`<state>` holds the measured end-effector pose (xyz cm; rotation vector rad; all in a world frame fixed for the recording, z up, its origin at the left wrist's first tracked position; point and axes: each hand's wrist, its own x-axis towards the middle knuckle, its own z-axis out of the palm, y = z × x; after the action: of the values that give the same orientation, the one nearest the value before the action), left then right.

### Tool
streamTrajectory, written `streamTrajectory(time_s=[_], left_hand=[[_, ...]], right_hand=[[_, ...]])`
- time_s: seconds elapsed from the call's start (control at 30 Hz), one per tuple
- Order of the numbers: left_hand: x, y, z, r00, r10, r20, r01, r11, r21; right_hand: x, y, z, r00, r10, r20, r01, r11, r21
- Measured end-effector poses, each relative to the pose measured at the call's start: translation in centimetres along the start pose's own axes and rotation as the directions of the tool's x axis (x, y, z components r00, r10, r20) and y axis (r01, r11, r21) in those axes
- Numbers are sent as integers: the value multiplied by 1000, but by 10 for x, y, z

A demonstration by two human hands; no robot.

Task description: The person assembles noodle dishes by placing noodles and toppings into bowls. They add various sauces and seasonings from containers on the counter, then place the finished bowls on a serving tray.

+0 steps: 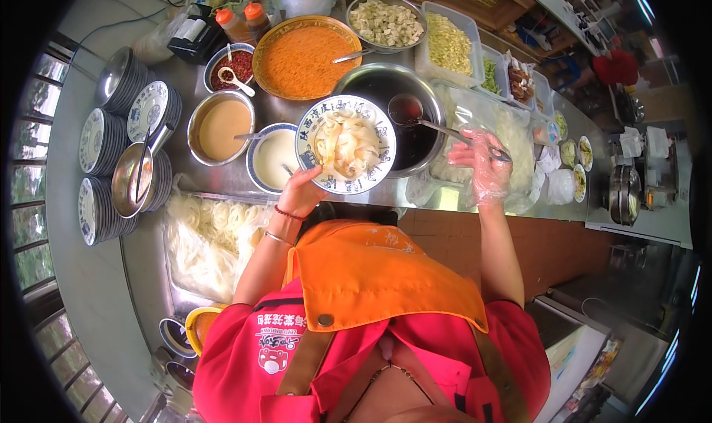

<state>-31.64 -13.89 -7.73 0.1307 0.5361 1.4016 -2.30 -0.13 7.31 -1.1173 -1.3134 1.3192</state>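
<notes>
My left hand [302, 193] grips the near rim of a white patterned plate [305, 143]. Wide pale noodles [347, 147] with some brownish sauce lie on it. In a clear plastic glove, my right hand [482, 163] is closed round the handle of a ladle [443, 129]. The ladle's bowl is over a steel basin of dark liquid [371, 82], just right of the plate. Partly hidden behind the plate stands a bowl of white liquid [268, 156]. A steel bowl of tan sauce [222, 129] is to its left.
At the back are a large bowl of orange sauce [302, 58], a bowl of red chili [237, 67] and a bowl of pale cubes [384, 22]. Stacked plates [100, 141] stand left. Bagged noodles [215, 238] fill a tray near my left arm. Several tubs of toppings [449, 45] line the right.
</notes>
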Motion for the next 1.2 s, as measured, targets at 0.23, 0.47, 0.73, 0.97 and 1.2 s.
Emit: streamTrajectory(time_s=[0.23,0.47,0.73,0.97,1.2], left_hand=[[10,-6,13,999,15,38,-15,1000,-21],[9,-5,0,999,30,-15,-31,998,-52],[-32,19,-21,984,174,-41,-178,973,-145],[-113,44,-59,913,348,-210,-373,923,-91],[-179,42,-75,777,536,-330,-589,804,-80]], right_hand=[[-39,-15,30,982,-79,174,91,994,-60],[-42,-25,32,496,-495,713,868,257,-426],[-4,79,14,677,-287,677,736,264,-624],[0,107,12,670,-162,724,740,220,-636],[-47,68,109,553,-262,791,812,380,-443]])
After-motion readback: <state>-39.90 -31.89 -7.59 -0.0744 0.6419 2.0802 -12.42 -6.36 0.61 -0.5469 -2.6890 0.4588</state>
